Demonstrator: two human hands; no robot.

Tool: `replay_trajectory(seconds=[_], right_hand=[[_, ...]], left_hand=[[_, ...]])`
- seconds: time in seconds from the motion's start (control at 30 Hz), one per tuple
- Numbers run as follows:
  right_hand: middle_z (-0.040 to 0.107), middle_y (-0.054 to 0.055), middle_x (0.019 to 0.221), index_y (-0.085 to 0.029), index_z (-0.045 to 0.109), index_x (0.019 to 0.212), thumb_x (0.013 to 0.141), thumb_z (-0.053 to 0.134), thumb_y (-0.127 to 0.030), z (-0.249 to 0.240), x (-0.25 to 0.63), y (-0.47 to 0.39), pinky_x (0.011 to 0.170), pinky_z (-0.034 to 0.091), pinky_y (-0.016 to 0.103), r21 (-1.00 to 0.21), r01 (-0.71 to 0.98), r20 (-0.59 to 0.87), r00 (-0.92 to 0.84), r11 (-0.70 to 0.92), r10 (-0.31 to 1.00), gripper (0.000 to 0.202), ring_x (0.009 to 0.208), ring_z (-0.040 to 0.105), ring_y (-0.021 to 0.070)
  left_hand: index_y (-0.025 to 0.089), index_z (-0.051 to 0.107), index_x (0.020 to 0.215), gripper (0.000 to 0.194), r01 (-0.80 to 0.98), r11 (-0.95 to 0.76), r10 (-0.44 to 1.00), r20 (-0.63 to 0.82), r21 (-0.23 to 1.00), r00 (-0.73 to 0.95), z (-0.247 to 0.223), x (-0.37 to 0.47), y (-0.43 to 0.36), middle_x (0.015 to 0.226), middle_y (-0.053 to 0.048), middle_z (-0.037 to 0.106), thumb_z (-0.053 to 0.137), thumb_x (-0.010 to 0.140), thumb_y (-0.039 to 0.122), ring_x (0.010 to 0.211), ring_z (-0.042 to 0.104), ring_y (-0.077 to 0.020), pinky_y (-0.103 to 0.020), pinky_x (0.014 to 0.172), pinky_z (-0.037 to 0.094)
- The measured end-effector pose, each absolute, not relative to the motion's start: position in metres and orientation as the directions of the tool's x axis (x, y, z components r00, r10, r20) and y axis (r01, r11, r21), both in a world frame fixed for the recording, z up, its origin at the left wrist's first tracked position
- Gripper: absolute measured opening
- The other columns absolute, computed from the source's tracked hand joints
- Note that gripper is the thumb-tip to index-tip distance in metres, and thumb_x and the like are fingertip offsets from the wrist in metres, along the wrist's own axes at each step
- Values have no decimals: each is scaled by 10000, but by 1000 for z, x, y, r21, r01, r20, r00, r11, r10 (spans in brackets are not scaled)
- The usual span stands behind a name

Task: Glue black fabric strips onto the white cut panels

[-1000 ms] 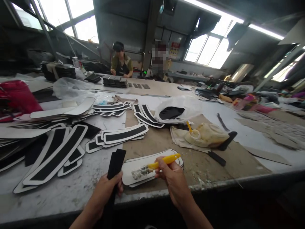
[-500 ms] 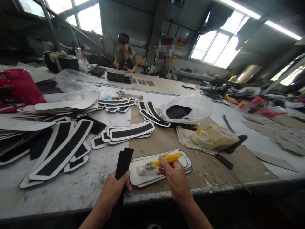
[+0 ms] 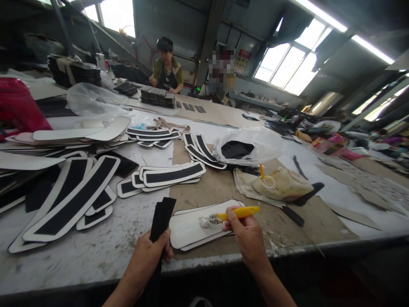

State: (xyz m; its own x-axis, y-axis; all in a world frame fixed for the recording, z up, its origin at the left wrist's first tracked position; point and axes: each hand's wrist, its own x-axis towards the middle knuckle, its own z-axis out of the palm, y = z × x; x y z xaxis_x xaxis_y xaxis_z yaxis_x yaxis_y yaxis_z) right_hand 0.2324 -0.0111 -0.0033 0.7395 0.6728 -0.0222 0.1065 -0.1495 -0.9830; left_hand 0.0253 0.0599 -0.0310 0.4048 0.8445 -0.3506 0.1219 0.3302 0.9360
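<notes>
My right hand [image 3: 247,232] is closed around the yellow handle of a glue brush [image 3: 238,212]. Its whitish, caked bristles touch the top white curved panel [image 3: 188,228] of a small stack lying before me. In my left hand [image 3: 153,251] are black strips [image 3: 162,217], gripped between thumb and fingers at the stack's left end. My left fingertips are close to the panel's edge; whether they touch it I cannot tell. Beyond the stack lie white-edged panels with black strips on them [image 3: 174,175].
A glue-stained yellowish container [image 3: 279,185] with a yellow stick in it stands at right. Longer black-and-white panels [image 3: 73,196] are piled at left. A clear plastic bag [image 3: 265,145] holds black pieces. Across the table a person [image 3: 166,70] sits behind dark stacks [image 3: 156,97].
The brush in my right hand has moved rightward along the white panel. My left hand still grips the black strips. The view has shifted slightly.
</notes>
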Motion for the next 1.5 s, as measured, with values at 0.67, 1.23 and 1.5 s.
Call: replay_trajectory(seconds=[0.67,1.23,1.5], right_hand=[[578,58,822,-169,564,870,830,508,-353,2,306,-36,571,506,269,-661,735,475,567,-153,672,196,637,596,154],[585,42,822,-192,579,869,817,494,-409,62,279,-73,714,439,310,-700,703,509,614,-126,603,239,789,554,196],[542,2,643,-173,541,878,780,500,-514,40,220,-47,462,399,225,-985,164,44,510,-47,859,357,511,484,117]], left_hand=[[202,429,486,412,185,328,841,-376,926,389,-40,26,58,433,27,532,524,720,528,464,472,-135,-245,534,370],[203,414,448,421,232,252,875,-323,940,360,-12,24,56,421,5,530,498,706,526,441,446,-135,-248,504,345],[194,530,859,389,222,215,952,-255,951,171,-4,9,60,605,19,566,603,648,513,523,511,-146,-233,461,346]])
